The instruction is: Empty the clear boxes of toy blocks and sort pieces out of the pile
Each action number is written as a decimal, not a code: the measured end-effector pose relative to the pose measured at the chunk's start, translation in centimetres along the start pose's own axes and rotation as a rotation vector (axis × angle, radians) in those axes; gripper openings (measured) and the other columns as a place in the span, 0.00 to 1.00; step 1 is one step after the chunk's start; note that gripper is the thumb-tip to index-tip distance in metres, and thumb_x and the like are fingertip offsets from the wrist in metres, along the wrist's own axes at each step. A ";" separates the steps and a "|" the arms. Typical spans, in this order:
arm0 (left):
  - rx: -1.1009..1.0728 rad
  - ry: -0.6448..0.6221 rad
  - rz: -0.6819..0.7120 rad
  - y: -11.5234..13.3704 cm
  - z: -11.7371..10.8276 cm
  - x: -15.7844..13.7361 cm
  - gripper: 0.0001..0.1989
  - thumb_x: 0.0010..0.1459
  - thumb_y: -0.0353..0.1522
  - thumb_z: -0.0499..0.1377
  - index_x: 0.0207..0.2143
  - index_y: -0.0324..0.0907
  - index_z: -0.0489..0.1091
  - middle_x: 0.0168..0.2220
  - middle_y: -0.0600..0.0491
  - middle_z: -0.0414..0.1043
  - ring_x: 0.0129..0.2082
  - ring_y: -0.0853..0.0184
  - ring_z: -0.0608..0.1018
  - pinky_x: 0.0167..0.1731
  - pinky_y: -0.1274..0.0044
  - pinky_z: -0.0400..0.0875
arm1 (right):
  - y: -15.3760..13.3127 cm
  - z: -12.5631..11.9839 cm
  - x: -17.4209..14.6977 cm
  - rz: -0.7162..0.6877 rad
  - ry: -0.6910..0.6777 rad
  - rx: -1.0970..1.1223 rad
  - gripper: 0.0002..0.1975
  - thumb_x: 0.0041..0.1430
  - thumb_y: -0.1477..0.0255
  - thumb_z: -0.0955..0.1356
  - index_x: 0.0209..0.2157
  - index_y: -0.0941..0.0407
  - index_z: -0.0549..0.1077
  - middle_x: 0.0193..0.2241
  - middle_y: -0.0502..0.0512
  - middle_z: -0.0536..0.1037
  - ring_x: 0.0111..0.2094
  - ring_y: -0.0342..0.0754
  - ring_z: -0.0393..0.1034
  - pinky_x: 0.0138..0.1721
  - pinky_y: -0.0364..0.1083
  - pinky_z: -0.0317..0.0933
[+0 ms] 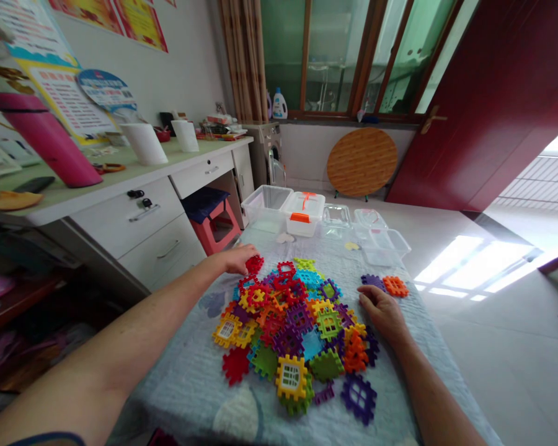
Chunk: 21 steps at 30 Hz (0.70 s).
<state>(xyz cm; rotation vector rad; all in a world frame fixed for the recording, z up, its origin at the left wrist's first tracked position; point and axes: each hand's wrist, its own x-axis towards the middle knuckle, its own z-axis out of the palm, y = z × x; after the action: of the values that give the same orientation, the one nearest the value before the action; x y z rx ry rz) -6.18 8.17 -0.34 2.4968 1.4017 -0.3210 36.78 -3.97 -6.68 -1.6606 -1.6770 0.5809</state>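
Well below illegible poster lettering (53,96), the left hand (240,258) pinches a red piece (255,265), the right hand (385,311) unclenched.

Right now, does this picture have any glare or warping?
Head view: sunlight glares off the floor at right; the heaped plastic pieces look softly lit. Also in the head view, wide-angle distortion seems to tilt the pink bottle and red door.
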 end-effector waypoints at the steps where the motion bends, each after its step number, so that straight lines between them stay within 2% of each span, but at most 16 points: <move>1: 0.002 -0.006 -0.002 0.1 0.1 0.2 0.28 0.41 0.30 0.64 0.49 0.41 0.70 0.50 0.47 0.68 0.51 0.55 0.69 0.53 0.70 0.62 | 0.0 0.0 0.0 0.000 -0.001 0.000 0.18 0.54 0.59 0.63 0.38 0.56 0.76 0.27 0.53 0.79 0.30 0.51 0.72 0.34 0.48 0.64; 4: -0.017 -0.023 -0.021 0.0 0.4 0.6 0.27 0.41 0.30 0.64 0.48 0.41 0.70 0.47 0.48 0.69 0.48 0.57 0.71 0.50 0.72 0.65 | 0.2 0.1 0.0 -0.003 -0.002 0.001 0.19 0.55 0.59 0.63 0.39 0.56 0.76 0.30 0.55 0.79 0.32 0.51 0.72 0.35 0.48 0.64; 9: -0.064 -0.044 -0.059 -0.5 0.4 0.4 0.36 0.41 0.32 0.65 0.55 0.40 0.64 0.52 0.48 0.66 0.51 0.58 0.70 0.51 0.75 0.65 | 0.2 0.1 0.1 0.000 -0.008 -0.004 0.19 0.55 0.59 0.63 0.40 0.57 0.76 0.31 0.55 0.80 0.33 0.51 0.73 0.36 0.48 0.64; 12: -0.103 -0.068 -0.063 -0.5 0.0 0.2 0.35 0.44 0.33 0.64 0.57 0.41 0.64 0.54 0.47 0.65 0.52 0.59 0.71 0.52 0.75 0.66 | 0.2 0.0 0.1 -0.001 0.001 -0.005 0.19 0.54 0.59 0.63 0.39 0.57 0.76 0.30 0.55 0.80 0.32 0.51 0.73 0.35 0.47 0.64; 21: -0.047 -0.063 -0.028 0.1 -0.5 0.8 0.24 0.40 0.30 0.65 0.44 0.40 0.74 0.45 0.49 0.72 0.42 0.60 0.74 0.44 0.75 0.69 | 0.1 0.0 0.0 -0.004 0.014 0.000 0.18 0.54 0.59 0.64 0.38 0.56 0.77 0.29 0.54 0.80 0.31 0.51 0.73 0.35 0.48 0.64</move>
<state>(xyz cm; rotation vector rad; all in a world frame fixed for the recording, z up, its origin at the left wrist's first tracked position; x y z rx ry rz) -5.71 8.93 -0.10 2.4098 1.4047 -0.3639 36.81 -3.95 -6.77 -1.6571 -1.6706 0.5661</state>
